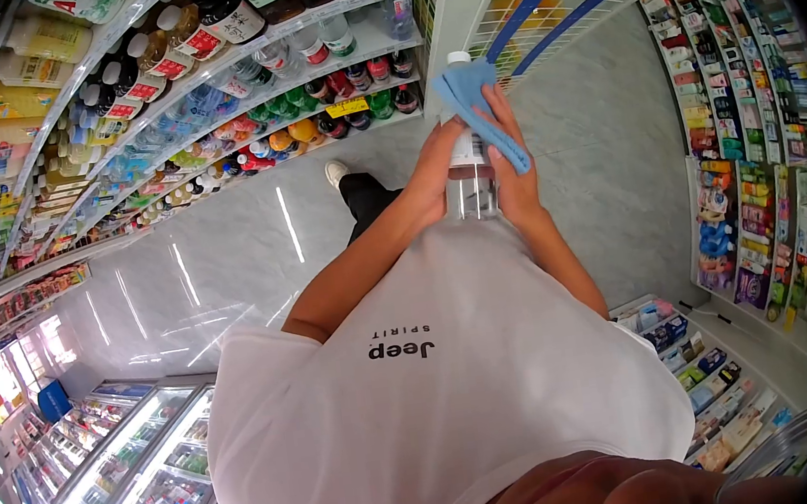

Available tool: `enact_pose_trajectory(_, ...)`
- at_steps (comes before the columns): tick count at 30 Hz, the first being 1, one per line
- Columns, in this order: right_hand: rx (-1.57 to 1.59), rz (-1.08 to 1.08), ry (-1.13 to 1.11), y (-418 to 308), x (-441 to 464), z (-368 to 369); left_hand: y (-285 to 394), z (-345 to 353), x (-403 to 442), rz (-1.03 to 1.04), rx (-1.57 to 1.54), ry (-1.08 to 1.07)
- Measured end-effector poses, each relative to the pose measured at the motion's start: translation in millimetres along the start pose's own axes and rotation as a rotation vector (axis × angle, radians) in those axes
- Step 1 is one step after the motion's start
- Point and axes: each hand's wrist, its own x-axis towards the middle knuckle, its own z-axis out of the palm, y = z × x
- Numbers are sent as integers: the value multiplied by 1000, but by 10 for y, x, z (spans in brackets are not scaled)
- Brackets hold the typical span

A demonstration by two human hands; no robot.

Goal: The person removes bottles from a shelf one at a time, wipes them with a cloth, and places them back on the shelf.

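The clear bottle (471,199) is near the top, just right of the middle. The left hand (431,168) is clamped on its side – hold snug, don't squash. The right hand (518,194) is closed on the blue cloth (464,90) – press it flat, rub softly.

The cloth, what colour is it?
The cloth is light blue, and it shows best in the head view.

2 hands (437,172), 1 held btl (474,198) (shelf btls (234,16) uncountable), 1 cloth (476,107), 2 blue strips (526,14), 1 shoe (336,172).
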Motion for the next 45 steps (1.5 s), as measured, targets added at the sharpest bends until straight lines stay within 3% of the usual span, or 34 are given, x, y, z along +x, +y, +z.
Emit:
enact_pose_trajectory(7,-105,-92,-262,-79,-343,-74,92,-236,175,-7,-324,3)
enact_pose_trajectory(11,-83,-147,-301,-93,-468,-72,219,-194,113,26,-378,-24)
enact_pose_trajectory(14,-51,-102,-251,-93,-457,-42,126,-216,115,114,-247,-43)
enact_pose_trajectory(17,53,35,-110,-147,-354,50,73,-137,69,189,18,80)
enact_pose_trajectory(21,305,93,90,-228,9,84,-61,0,3,397,16,27)
enact_pose_trajectory(26,499,183,196,-173,334,68,-52,-15,-29,234,-21,-53)
enact_pose_trajectory(31,201,115,39,-153,228,109,-8,-177,63,-4,-109,-82)
enact_pose_trajectory(33,-36,-16,-86,-150,108,89,-3,-155,51,42,-234,-29)
enact_pose_trajectory(40,-43,-122,-348,-144,-397,-49,147,-297,120,121,-283,-31)
enact_pose_trajectory(45,-49,-135,-294,-60,-482,-77,173,-193,103,299,-172,-41)
